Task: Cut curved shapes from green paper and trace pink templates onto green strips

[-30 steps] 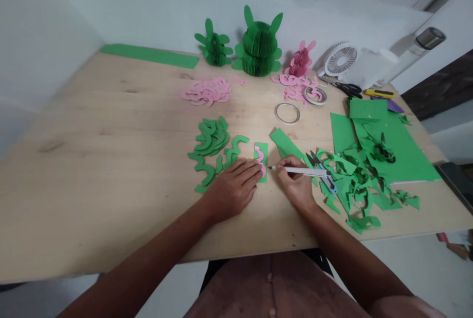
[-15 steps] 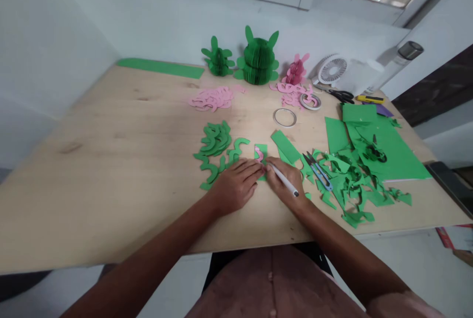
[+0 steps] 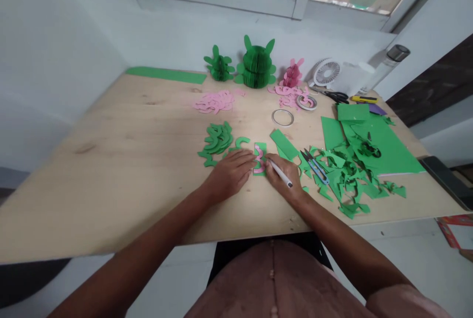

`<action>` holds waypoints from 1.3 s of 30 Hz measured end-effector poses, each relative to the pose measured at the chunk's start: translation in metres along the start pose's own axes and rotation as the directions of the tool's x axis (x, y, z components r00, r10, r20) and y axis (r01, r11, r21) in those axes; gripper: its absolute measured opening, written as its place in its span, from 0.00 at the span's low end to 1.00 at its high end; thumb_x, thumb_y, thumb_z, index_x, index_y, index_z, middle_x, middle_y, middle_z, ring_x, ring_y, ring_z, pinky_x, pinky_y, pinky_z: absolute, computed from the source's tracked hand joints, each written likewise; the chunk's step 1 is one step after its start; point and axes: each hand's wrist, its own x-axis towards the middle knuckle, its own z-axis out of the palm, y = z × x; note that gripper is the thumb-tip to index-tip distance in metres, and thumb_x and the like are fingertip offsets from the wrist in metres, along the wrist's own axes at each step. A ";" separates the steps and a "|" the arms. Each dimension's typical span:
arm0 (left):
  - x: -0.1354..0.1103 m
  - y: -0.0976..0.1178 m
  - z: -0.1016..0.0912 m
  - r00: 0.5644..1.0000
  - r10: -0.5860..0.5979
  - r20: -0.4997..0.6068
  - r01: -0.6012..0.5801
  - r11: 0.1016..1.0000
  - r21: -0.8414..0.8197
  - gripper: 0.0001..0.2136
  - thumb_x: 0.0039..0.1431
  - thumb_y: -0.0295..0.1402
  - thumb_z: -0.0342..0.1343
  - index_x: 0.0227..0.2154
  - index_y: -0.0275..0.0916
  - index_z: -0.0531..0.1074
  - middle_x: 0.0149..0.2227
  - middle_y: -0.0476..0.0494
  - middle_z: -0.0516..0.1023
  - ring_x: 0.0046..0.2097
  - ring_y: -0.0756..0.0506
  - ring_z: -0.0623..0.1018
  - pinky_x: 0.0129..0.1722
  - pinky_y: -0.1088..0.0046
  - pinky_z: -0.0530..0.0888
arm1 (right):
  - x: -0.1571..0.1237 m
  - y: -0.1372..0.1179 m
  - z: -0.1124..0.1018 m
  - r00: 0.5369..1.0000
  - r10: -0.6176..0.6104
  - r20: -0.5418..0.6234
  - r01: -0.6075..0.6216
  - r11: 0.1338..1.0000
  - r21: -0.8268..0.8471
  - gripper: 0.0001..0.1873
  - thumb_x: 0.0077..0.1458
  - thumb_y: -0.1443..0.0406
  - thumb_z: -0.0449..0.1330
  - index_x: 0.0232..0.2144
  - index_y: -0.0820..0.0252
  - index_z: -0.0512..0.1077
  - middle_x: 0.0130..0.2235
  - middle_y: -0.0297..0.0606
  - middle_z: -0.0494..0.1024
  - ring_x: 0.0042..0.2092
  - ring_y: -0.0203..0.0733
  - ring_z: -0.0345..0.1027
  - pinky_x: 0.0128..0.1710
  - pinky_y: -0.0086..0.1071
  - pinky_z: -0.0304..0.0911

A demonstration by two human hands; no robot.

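My right hand (image 3: 285,180) is closed round a white pen (image 3: 280,173), its writing end down beside a wavy pink paper shape (image 3: 259,151). That pink shape lies on a small upright rectangle of green paper (image 3: 262,144). My left hand (image 3: 232,174) lies flat with fingers stretched out, the fingertips at the left edge of the pink shape and green rectangle. Just beyond the left hand are a pile of wavy green cutouts (image 3: 217,140) and a loose green curve (image 3: 243,140). Green paper strips (image 3: 284,144) lie beyond my right hand.
Blue thread snips (image 3: 317,168) lie among green scraps (image 3: 345,180) on the right. Pink cutouts (image 3: 214,102), tape rolls (image 3: 283,117) and black scissors (image 3: 336,96) are farther back. Green paper figures (image 3: 256,69), a pink one (image 3: 292,76) and a white fan (image 3: 327,73) stand by the wall.
My left hand has slid slightly left and back off the pink shape, so more of it shows. The pen stays in my right hand. The camera view has shifted a little.
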 end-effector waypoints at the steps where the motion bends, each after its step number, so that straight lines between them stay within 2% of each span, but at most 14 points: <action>1: 0.002 -0.003 -0.001 1.000 0.023 0.008 -0.023 0.999 0.027 0.13 0.63 0.26 0.46 0.43 0.35 0.74 0.49 0.36 0.77 0.55 0.41 0.73 0.56 0.54 0.69 | 0.000 -0.001 0.000 1.000 0.009 -0.003 -0.009 1.000 0.007 0.12 0.61 0.64 0.52 0.39 0.57 0.75 0.34 0.40 0.81 0.32 0.41 0.74 0.32 0.29 0.64; 6: 0.009 -0.021 0.006 0.990 0.140 -0.015 -0.139 0.990 0.039 0.11 0.65 0.28 0.46 0.37 0.37 0.75 0.47 0.39 0.79 0.51 0.44 0.76 0.54 0.59 0.71 | -0.001 -0.002 -0.001 0.999 0.038 0.009 -0.038 0.999 -0.026 0.11 0.60 0.64 0.52 0.39 0.57 0.75 0.33 0.39 0.81 0.31 0.41 0.74 0.31 0.28 0.63; 10: 0.011 -0.025 0.015 0.982 0.176 -0.072 -0.177 0.984 -0.012 0.10 0.65 0.28 0.48 0.35 0.37 0.75 0.46 0.38 0.79 0.51 0.45 0.76 0.54 0.60 0.71 | 0.000 -0.003 -0.002 0.999 0.047 0.013 -0.047 0.999 -0.019 0.12 0.59 0.65 0.53 0.40 0.57 0.75 0.34 0.39 0.81 0.32 0.41 0.74 0.32 0.28 0.64; 15: 0.011 -0.023 0.018 0.985 0.158 -0.069 -0.162 0.985 -0.062 0.10 0.65 0.28 0.48 0.35 0.37 0.75 0.47 0.39 0.79 0.51 0.47 0.76 0.55 0.63 0.70 | 0.002 -0.006 -0.004 0.998 0.055 0.020 -0.056 0.998 0.036 0.12 0.59 0.65 0.52 0.41 0.56 0.75 0.36 0.39 0.81 0.34 0.41 0.75 0.35 0.29 0.66; 21: 0.010 -0.024 0.020 0.980 0.169 -0.101 -0.176 0.983 -0.055 0.10 0.64 0.28 0.49 0.33 0.37 0.75 0.43 0.40 0.81 0.48 0.47 0.78 0.53 0.63 0.71 | 0.002 -0.005 -0.003 0.998 0.071 -0.004 -0.070 0.997 0.042 0.12 0.59 0.65 0.53 0.40 0.57 0.76 0.36 0.40 0.82 0.33 0.41 0.75 0.34 0.29 0.67; 29: 0.009 -0.025 0.019 0.990 0.129 -0.050 -0.132 0.989 -0.067 0.11 0.65 0.29 0.48 0.33 0.38 0.75 0.45 0.39 0.80 0.49 0.46 0.77 0.54 0.62 0.71 | 0.003 -0.007 -0.005 0.991 0.132 0.015 -0.133 0.984 0.114 0.12 0.58 0.65 0.54 0.39 0.56 0.77 0.38 0.40 0.82 0.36 0.43 0.76 0.37 0.32 0.68; 32: 0.010 -0.024 0.018 0.991 0.127 -0.045 -0.129 0.990 -0.055 0.12 0.65 0.29 0.47 0.33 0.38 0.76 0.43 0.41 0.81 0.48 0.47 0.77 0.53 0.63 0.71 | 0.007 -0.007 -0.008 0.976 0.215 0.031 -0.216 0.944 0.248 0.11 0.58 0.63 0.55 0.39 0.56 0.77 0.38 0.39 0.81 0.38 0.43 0.76 0.38 0.33 0.69; 35: 0.011 -0.023 0.017 0.991 0.125 -0.051 -0.128 0.991 -0.050 0.13 0.66 0.29 0.46 0.32 0.39 0.76 0.41 0.43 0.81 0.48 0.47 0.78 0.53 0.64 0.71 | 0.011 -0.009 -0.014 0.945 0.327 -0.001 -0.300 0.868 0.396 0.10 0.57 0.61 0.56 0.34 0.57 0.77 0.35 0.38 0.81 0.37 0.43 0.75 0.39 0.35 0.69; 37: 0.012 -0.023 0.016 0.990 0.128 -0.053 -0.131 0.990 -0.051 0.13 0.66 0.29 0.46 0.32 0.39 0.76 0.41 0.43 0.81 0.48 0.47 0.78 0.53 0.64 0.71 | 0.013 -0.015 -0.019 0.911 0.411 0.030 -0.376 0.802 0.464 0.10 0.56 0.60 0.57 0.30 0.57 0.77 0.30 0.36 0.79 0.32 0.41 0.73 0.34 0.33 0.69; 39: 0.011 -0.023 0.015 0.990 0.130 -0.047 -0.133 0.989 -0.057 0.13 0.66 0.29 0.46 0.34 0.39 0.76 0.42 0.43 0.81 0.48 0.47 0.77 0.53 0.63 0.70 | 0.013 -0.023 -0.022 0.879 0.462 0.116 -0.452 0.733 0.508 0.09 0.54 0.61 0.58 0.29 0.58 0.76 0.25 0.34 0.76 0.27 0.38 0.69 0.27 0.30 0.66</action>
